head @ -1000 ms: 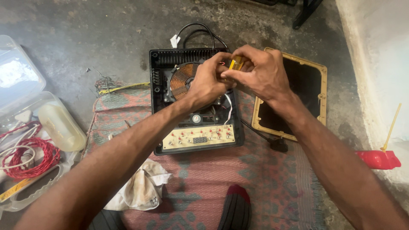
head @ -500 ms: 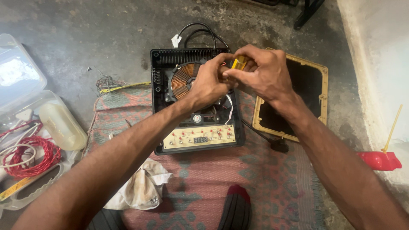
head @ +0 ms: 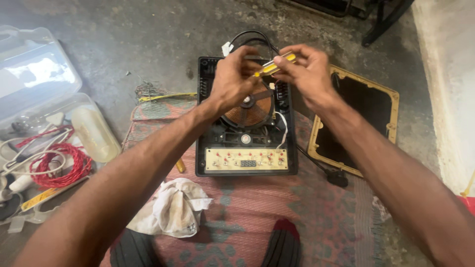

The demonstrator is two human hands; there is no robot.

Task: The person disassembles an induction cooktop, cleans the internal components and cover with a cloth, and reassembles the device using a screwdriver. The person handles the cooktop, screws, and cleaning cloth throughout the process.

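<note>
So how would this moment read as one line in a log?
left hand: pinching screwdriver tip | right hand: gripping yellow screwdriver | below: opened induction cooker, copper coil exposed | beside: removed top panel

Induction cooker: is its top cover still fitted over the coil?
No: the induction cooker lies open, its copper coil and control board bare, and the framed top cover rests beside it on the floor.

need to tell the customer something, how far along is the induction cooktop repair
Done: the top cover is off and lies beside the induction cooktop, so the copper coil and control board are exposed. In hand: the left hand and right hand hold a yellow-handled screwdriver above the coil. Left: the cover is not refitted, so the unit remains open.
</note>
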